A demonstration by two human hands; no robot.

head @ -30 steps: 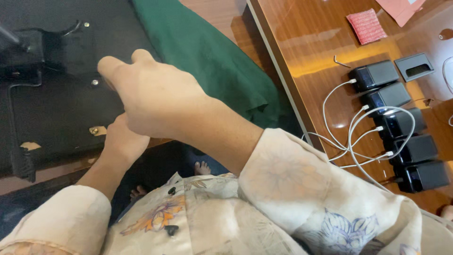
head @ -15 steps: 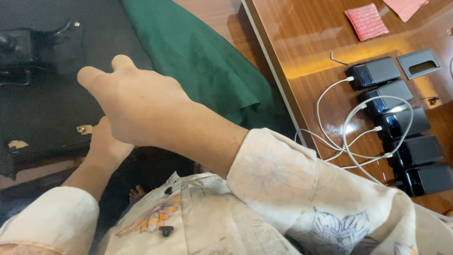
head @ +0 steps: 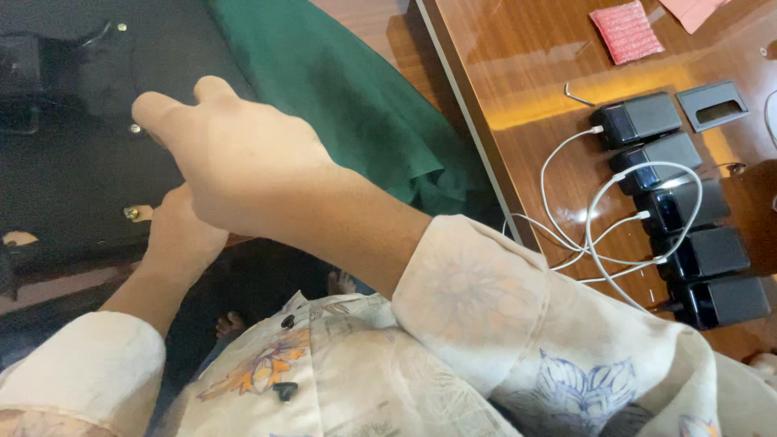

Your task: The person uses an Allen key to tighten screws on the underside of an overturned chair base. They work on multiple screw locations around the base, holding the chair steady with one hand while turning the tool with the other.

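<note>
1. Currently reaches the right hand across the body, hovering over the black bag, which lies at the far left, well apart from the bench.
2. Cannot tell the right grip: only the back of the hand and two knuckled fingers show, with the fingertips turned away; nothing seen held.
3. Keeps the left hand underneath, touching the bag's near edge just beside a brass stud. Cannot tell this grip either, since the fingers are hidden under the right forearm.
4. Leaves a green cloth draped between the bag and the bench edge.
5. Likely risks:
   - With arms crossed, blocks the view of the left hand, so a fumble at the bag's edge could go unseen.
   - Could let the bag slide off toward the floor, being supported by only one hand near the edge.
   - Might snag the loose right sleeve on the white cables nearby and drag the row of dark power banks along the bench.
</note>
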